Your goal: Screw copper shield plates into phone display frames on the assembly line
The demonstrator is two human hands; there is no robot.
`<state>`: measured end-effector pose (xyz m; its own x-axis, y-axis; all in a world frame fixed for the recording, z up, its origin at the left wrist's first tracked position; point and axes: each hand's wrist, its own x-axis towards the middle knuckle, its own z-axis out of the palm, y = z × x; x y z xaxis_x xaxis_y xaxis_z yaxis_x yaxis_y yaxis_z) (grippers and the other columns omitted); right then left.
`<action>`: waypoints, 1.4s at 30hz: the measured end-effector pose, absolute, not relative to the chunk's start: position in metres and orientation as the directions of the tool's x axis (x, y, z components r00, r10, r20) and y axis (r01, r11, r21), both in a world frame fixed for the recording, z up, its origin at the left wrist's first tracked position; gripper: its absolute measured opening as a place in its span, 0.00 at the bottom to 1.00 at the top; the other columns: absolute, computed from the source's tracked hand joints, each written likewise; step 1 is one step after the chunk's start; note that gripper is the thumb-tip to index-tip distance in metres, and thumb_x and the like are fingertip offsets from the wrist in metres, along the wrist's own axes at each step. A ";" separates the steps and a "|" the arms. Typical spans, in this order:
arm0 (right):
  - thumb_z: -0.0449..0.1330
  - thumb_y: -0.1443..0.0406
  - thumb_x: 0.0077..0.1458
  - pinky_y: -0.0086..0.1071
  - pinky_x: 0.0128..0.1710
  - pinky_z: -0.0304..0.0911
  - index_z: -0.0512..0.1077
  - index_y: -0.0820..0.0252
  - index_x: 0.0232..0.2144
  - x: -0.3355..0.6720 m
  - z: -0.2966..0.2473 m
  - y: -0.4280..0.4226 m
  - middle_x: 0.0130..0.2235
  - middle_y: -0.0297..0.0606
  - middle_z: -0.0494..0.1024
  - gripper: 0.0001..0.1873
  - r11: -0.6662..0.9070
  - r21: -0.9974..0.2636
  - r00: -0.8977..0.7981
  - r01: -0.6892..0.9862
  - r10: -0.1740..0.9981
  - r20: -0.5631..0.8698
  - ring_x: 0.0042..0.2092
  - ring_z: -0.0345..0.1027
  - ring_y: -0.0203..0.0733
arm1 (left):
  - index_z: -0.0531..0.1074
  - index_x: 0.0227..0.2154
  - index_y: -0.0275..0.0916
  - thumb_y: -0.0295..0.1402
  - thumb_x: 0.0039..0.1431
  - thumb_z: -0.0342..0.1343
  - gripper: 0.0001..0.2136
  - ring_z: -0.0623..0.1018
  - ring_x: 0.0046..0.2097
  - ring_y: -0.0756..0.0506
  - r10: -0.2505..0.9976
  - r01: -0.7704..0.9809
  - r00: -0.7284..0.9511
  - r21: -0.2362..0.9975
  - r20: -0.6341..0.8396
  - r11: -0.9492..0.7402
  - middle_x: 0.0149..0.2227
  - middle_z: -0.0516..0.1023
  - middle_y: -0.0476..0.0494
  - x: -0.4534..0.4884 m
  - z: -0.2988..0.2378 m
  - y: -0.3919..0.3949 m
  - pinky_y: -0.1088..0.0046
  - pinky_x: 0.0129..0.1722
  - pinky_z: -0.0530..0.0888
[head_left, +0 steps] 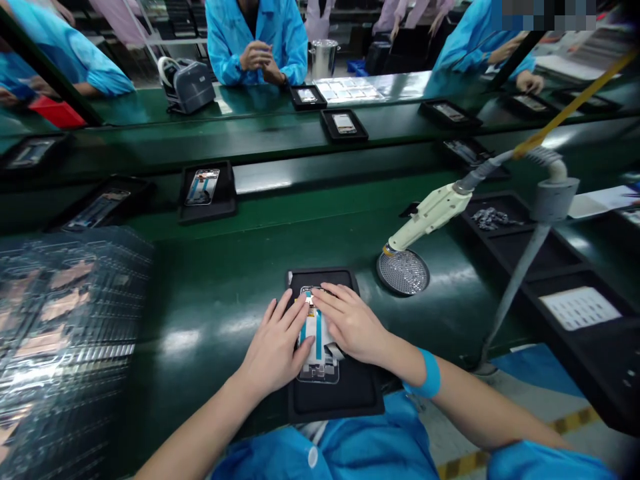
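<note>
While your left hand point(277, 347) lies flat with fingers spread on the phone frame point(317, 347), your right hand point(350, 323) presses fingertips onto its top; it sits in the black tray point(345, 393) under both hands; the electric screwdriver point(430, 215) hangs beyond your right hand.

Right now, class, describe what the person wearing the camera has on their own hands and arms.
Both the left hand and right hand are bare, with no gloves. A bright blue band circles the right wrist. The forearms are uncovered; a blue short sleeve shows at the right upper arm.
</note>
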<state>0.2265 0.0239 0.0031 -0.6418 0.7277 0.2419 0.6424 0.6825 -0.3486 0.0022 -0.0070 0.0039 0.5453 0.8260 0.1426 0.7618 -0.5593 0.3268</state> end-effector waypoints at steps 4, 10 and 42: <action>0.51 0.69 0.63 0.61 0.65 0.57 0.63 0.64 0.66 0.232 0.007 0.022 0.69 0.46 0.61 0.30 0.701 -0.311 -0.695 0.642 0.703 0.151 0.70 0.51 0.58 | 0.58 0.68 0.35 0.40 0.71 0.47 0.27 0.54 0.73 0.32 0.828 0.783 0.547 0.275 0.122 -0.558 0.71 0.59 0.38 0.005 0.004 -0.008 0.44 0.67 0.63; 0.51 0.70 0.62 0.62 0.66 0.54 0.60 0.62 0.68 0.232 0.006 0.023 0.69 0.45 0.59 0.32 0.713 -0.279 -0.713 0.643 0.691 0.123 0.71 0.50 0.59 | 0.60 0.68 0.36 0.40 0.70 0.48 0.26 0.54 0.73 0.31 0.830 0.782 0.549 0.288 0.103 -0.553 0.70 0.61 0.38 0.005 0.007 -0.007 0.43 0.67 0.61; 0.53 0.70 0.63 0.56 0.58 0.67 0.65 0.67 0.60 0.225 0.005 0.040 0.55 0.51 0.76 0.23 0.729 -0.326 -0.677 0.602 0.683 0.276 0.59 0.66 0.58 | 0.62 0.66 0.35 0.38 0.69 0.50 0.25 0.54 0.73 0.33 0.829 0.727 0.541 0.414 0.144 -0.547 0.69 0.62 0.36 -0.001 0.001 -0.003 0.43 0.67 0.63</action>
